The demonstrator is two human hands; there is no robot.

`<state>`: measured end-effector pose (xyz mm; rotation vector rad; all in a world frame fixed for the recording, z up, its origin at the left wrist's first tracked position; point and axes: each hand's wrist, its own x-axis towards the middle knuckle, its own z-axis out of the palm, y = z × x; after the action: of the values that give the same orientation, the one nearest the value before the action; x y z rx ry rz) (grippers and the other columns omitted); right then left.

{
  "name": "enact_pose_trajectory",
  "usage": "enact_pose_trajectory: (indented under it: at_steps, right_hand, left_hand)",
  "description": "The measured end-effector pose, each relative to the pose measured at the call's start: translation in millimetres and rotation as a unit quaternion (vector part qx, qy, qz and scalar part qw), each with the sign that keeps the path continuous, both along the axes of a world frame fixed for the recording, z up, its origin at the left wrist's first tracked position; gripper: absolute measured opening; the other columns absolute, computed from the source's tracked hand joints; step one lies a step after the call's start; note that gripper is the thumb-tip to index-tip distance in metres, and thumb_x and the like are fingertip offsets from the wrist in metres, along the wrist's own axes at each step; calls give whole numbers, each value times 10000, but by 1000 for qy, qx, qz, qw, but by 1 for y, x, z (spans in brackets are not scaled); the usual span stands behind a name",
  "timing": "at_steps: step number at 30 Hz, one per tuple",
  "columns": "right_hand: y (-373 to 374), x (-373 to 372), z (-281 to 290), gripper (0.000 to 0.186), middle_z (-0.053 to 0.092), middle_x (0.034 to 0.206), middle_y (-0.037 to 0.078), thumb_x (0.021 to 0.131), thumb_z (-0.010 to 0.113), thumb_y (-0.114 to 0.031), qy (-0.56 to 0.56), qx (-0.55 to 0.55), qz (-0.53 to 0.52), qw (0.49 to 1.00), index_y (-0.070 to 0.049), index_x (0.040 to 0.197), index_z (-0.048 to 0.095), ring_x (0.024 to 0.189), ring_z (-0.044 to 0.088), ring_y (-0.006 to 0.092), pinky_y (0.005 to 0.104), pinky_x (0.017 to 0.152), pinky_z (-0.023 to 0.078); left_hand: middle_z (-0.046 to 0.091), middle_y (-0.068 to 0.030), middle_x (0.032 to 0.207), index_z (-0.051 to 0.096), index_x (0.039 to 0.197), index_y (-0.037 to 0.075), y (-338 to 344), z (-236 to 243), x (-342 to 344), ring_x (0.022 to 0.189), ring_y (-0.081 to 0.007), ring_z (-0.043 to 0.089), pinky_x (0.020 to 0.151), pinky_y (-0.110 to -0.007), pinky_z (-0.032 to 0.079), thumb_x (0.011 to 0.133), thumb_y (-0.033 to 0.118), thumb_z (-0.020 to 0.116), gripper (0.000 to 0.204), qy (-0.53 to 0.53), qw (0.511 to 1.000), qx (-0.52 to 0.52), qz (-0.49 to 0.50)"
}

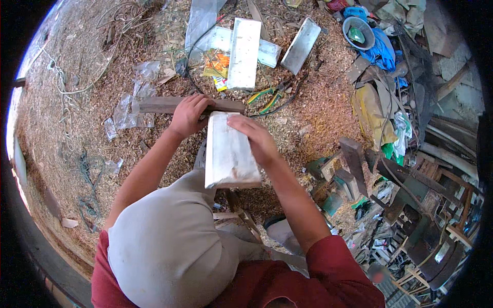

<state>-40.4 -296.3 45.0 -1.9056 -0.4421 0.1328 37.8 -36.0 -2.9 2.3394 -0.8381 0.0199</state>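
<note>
A white-faced rectangular board (230,156) stands out in front of me, with my right hand (257,141) closed over its right side, thumb and fingers on the pale face. My left hand (192,115) is closed on a dark brown wooden bar (156,104) that lies crosswise at the far end of that board; the undersides of its fingers are hidden. Below the board, a wooden piece (233,203) shows between my grey-clad legs (167,238).
Several white boards (244,51) lie on the shavings-covered ground (72,118) ahead, beside black cords, green-yellow tools (262,100) and plastic scraps. At the right are a bucket (354,25), blue sheeting (380,51), stacked scrap wood (354,164) and dark clutter. Loose rope (87,174) lies left.
</note>
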Motion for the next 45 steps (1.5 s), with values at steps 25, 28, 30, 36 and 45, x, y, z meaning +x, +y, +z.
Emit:
enact_pose_trajectory:
  at_steps: [25, 28, 30, 36, 45]
  right_hand:
    - [8, -11, 2, 372, 693, 1349, 150, 920, 676, -73, -62, -60, -22, 996, -48, 1291, 693, 1310, 635, 374, 488, 1133, 496]
    - [6, -10, 3, 540, 664, 1377, 154, 786, 731, 27, -72, -58, -12, 996, -49, 1318, 676, 1328, 614, 376, 474, 1159, 480]
    - [8, -9, 1, 537, 666, 1374, 153, 787, 736, 14, -73, -59, -1, 996, -52, 1316, 676, 1326, 614, 379, 478, 1151, 487]
    - [10, -13, -2, 521, 671, 1357, 150, 794, 741, -1, -92, -59, -20, 994, -51, 1309, 674, 1319, 619, 376, 481, 1141, 497]
    - [10, -15, -1, 393, 689, 1339, 146, 896, 705, -80, -78, -75, -30, 994, -45, 1287, 693, 1290, 646, 372, 486, 1132, 507]
  left_hand:
    - [643, -157, 1315, 625, 1263, 96, 3, -8, -2, 1261, -403, 598, 1088, -503, 466, 709, 253, 820, 608, 90, 994, 65, -19]
    - [642, -166, 1319, 624, 1271, 95, 4, -6, -2, 1258, -409, 597, 1085, -505, 466, 714, 269, 820, 616, 81, 994, 70, -21]
    - [640, -172, 1324, 623, 1279, 93, 8, -9, -3, 1259, -413, 596, 1085, -507, 465, 715, 275, 820, 624, 74, 995, 70, -18]
    - [636, -182, 1326, 621, 1295, 87, 4, -7, -1, 1260, -420, 592, 1089, -517, 459, 714, 272, 820, 641, 75, 995, 70, -21]
    - [636, -183, 1321, 630, 1284, 104, 4, -11, -2, 1266, -418, 589, 1086, -515, 461, 697, 291, 826, 647, 76, 994, 73, -17]
